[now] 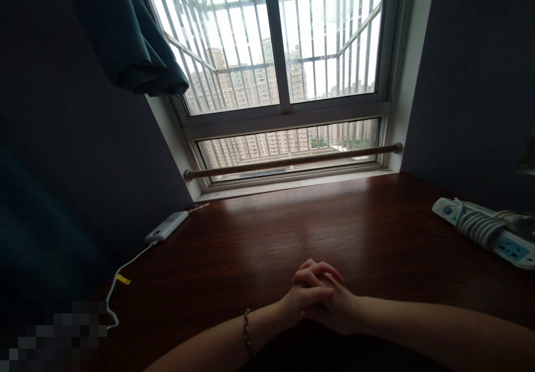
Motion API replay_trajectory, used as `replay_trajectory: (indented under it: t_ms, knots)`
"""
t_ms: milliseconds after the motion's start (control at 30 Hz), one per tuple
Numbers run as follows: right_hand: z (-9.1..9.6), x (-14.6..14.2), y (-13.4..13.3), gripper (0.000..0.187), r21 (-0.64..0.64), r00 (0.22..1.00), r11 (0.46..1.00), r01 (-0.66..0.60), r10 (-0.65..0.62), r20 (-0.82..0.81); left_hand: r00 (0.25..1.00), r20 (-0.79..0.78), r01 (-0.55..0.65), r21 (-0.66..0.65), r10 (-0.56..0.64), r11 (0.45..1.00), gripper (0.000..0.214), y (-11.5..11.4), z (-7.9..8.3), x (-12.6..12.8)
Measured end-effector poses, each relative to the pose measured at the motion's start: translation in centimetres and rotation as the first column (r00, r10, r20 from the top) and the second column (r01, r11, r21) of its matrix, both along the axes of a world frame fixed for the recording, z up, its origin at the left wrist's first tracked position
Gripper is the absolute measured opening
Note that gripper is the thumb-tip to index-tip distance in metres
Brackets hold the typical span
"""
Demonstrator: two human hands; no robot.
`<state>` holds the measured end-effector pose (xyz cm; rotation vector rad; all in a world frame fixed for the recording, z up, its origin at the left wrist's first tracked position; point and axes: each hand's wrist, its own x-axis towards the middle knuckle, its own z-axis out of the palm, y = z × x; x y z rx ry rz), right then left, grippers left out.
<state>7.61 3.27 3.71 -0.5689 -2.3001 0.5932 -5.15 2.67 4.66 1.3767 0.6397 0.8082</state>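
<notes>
My left hand [291, 303] and my right hand [340, 306] are clasped together, their fingers interlaced, low in the middle of the head view. Both rest at the near part of a dark reddish-brown wooden table [267, 232]. No object shows between them, though the palms are hidden. A chain bracelet [246, 332] circles my left wrist. The forearms come in from the lower left and the right.
On the right lies a white power strip [487, 231] wrapped in its cord. A white box-shaped device [167, 227] with a white cable [110, 294] and yellow tag [123, 279] sits at the left edge. Behind the table are a barred window [288, 110], a rail [292, 163] and a teal curtain [137, 54].
</notes>
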Motion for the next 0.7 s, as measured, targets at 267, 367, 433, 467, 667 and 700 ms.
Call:
replay_trajectory:
  t_ms: [267, 367, 433, 467, 667, 700]
  knots:
    - [-0.17, 0.03, 0.08, 0.047, -0.004, 1.000, 1.000, 0.002, -0.002, 0.003, 1.000, -0.023, 0.007, 0.062, -0.006, 0.998, 0.028, 0.26, -0.30, -0.05]
    - [-0.30, -0.01, 0.09, 0.046, 0.006, 1.000, 1.000, -0.008, 0.008, -0.008, 1.000, -0.007, 0.008, 0.083, -0.008, 0.997, 0.029, 0.38, -0.20, 0.00]
    - [-0.31, -0.05, 0.09, 0.047, 0.014, 1.000, 1.000, -0.010, 0.010, -0.011, 1.000, -0.002, 0.010, 0.072, -0.010, 0.997, 0.029, 0.30, -0.03, 0.01]
    - [-0.29, -0.07, 0.09, 0.047, 0.017, 1.000, 1.000, -0.009, 0.009, -0.012, 1.000, -0.002, 0.011, 0.064, -0.011, 0.998, 0.029, 0.23, 0.06, 0.00]
    - [-0.21, -0.04, 0.06, 0.048, 0.013, 1.000, 1.000, -0.010, 0.010, -0.011, 1.000, -0.015, 0.014, 0.051, -0.013, 0.999, 0.029, 0.02, 0.40, 0.00]
    - [-0.22, -0.04, 0.06, 0.047, 0.007, 1.000, 1.000, -0.009, 0.009, -0.009, 1.000, -0.019, 0.013, 0.051, -0.012, 0.999, 0.029, 0.02, 0.43, 0.01]
